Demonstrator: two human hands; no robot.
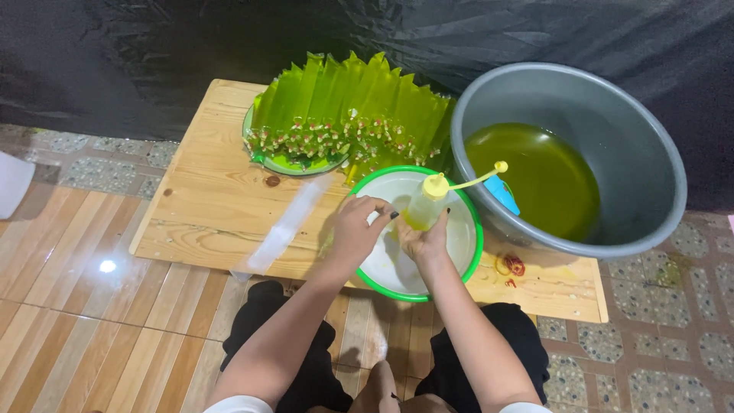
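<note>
Right hand [425,241] wrapped tight around yellow plastic squeeze bottle [427,203], over white green-rimmed bowl [466,252]. Left hand [358,229] pinched, fingertips meeting beside the bottle; contents not discernible. Beneath, low pale wooden table [206,203]. Farther back, grey basin of green liquid [612,153], folded green leaf packets [344,103], black sheet [153,46].

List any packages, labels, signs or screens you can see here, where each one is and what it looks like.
No labels, signs or screens in view.
Squeeze bottle: over the white green-rimmed plate, in the right hand; clear with yellow liquid, yellow cap and long thin spout.
Clear plastic strip: flat on the wooden table, left of the left hand; possibly wrapping.
</note>
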